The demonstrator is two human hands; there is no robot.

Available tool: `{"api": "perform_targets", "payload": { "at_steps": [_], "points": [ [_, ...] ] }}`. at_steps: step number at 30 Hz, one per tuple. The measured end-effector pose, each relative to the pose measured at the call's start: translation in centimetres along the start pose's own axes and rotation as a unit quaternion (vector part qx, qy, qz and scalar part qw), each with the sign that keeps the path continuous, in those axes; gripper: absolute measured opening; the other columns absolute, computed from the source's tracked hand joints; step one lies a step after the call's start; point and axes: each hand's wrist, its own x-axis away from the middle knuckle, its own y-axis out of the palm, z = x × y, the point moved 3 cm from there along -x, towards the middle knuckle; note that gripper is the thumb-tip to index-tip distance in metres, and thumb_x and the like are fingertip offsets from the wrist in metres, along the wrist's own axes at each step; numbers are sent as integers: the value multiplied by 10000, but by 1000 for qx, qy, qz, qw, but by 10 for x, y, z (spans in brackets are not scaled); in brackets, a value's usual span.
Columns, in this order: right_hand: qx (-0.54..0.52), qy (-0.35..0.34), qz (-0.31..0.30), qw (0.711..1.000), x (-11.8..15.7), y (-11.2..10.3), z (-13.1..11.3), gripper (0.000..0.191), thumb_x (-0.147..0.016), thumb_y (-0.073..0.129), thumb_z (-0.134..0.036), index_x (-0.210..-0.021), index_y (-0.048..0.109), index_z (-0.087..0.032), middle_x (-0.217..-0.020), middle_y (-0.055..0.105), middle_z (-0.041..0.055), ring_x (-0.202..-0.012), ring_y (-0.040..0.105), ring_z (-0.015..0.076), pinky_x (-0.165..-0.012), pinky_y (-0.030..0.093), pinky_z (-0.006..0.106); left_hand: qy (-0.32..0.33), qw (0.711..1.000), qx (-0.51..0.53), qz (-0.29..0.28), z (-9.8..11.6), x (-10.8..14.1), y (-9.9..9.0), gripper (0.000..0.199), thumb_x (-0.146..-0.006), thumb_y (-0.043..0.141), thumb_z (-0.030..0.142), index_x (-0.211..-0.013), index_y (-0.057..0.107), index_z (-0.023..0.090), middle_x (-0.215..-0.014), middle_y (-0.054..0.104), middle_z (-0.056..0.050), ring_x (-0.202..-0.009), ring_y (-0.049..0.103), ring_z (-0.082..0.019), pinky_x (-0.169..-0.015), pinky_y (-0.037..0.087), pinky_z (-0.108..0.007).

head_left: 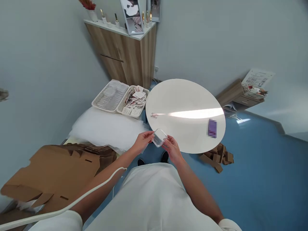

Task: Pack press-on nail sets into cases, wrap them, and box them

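Observation:
A clear plastic case [159, 137], shallow and rounded at the corners, is held up in front of my body, near the edge of the round white table [190, 96]. My left hand [143, 140] pinches its left side, fingers closed. On the right side of the case, my right hand [172, 147] grips with its thumb and fingers. Just beyond the hands, a small pinkish patterned piece [154, 115] lies on the tabletop. A blurred-out purple item [212, 128] rests farther right on the same table.
Left of the table stand a white basket of clear plastic pieces [111, 94] and a white basket of small cards [135, 102]. White wrapping sheets [106, 128] and flattened cardboard [69, 166] lie nearer. Cardboard scraps [218, 157] are on the floor. A white cable [96, 186] crosses my left arm.

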Motion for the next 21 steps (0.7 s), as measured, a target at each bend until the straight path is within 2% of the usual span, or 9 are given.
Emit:
{"api": "perform_targets", "payload": {
  "at_steps": [4, 9, 13, 17, 21],
  "points": [
    [0, -10, 23, 1000, -1, -48, -28, 359, -603, 698, -404, -884, 564, -225, -869, 620, 3, -748, 607, 132, -722, 490, 306, -6, 998, -15, -60, -1, -25, 53, 439, -615, 685, 405, -977, 630, 163, -832, 643, -46, -755, 565, -142, -720, 448, -297],
    [-3, -9, 47, 999, -13, -102, -47, 330, -607, 692, -390, -858, 567, -215, -828, 615, -1, -721, 610, 125, -709, 491, 291, -21, 996, -32, -77, -13, -42, 106, 430, -629, 679, 389, -986, 591, 166, -810, 620, -37, -699, 557, -114, -674, 443, -265],
    [3, -3, 60, 998, -28, -136, -55, 389, -598, 694, -367, -942, 562, -242, -878, 600, -5, -720, 604, 116, -682, 486, 269, -58, 996, -26, -67, -32, -48, 136, 492, -597, 713, 346, -1026, 533, 184, -782, 612, -26, -706, 579, -124, -679, 457, -276],
    [23, 20, 39, 999, -34, -157, -63, 550, -573, 713, -346, -1078, 502, -291, -992, 578, 11, -794, 610, 134, -700, 487, 279, -89, 995, 12, -41, -45, -54, 160, 488, -590, 720, 327, -1008, 512, 187, -834, 608, -32, -763, 593, -131, -730, 465, -290],
    [29, 22, 45, 998, -38, -168, -62, 482, -575, 714, -363, -1000, 514, -257, -944, 575, 12, -752, 605, 130, -700, 493, 296, -97, 995, 15, -28, -54, -57, 178, 490, -587, 716, 296, -1016, 503, 189, -861, 597, -30, -795, 584, -135, -732, 464, -290]
  ]
}}
